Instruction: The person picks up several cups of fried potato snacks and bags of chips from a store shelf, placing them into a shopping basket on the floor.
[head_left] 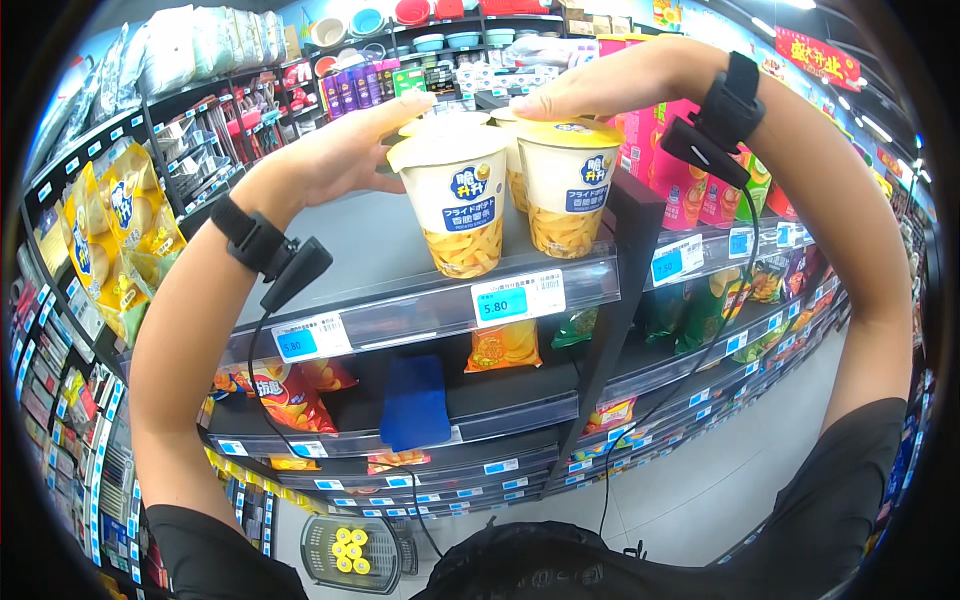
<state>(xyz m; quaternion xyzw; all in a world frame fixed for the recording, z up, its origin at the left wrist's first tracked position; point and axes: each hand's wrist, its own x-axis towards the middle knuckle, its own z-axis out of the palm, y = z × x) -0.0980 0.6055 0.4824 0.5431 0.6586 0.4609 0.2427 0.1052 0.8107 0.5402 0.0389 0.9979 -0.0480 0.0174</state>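
Cream snack cups [450, 215] with yellow lids and pictures of fries stand grouped on the upper shelf [400, 318]; two are at the front, at least one behind. My left hand [360, 150] holds the cups from the rear left, thumb over the top, other fingers partly hidden behind them. My right hand [570, 90] grips from above at the rear right, its fingers over the lids of the cup group [565, 190].
Yellow chip bags [125, 230] are at left, pink packs [678, 200] at right. A blue card [412, 400] hangs below among more bags [500, 348]. A grey basket [390, 545] with several yellow-topped items sits on the floor [680, 480]. Cables hang from both wrist devices.
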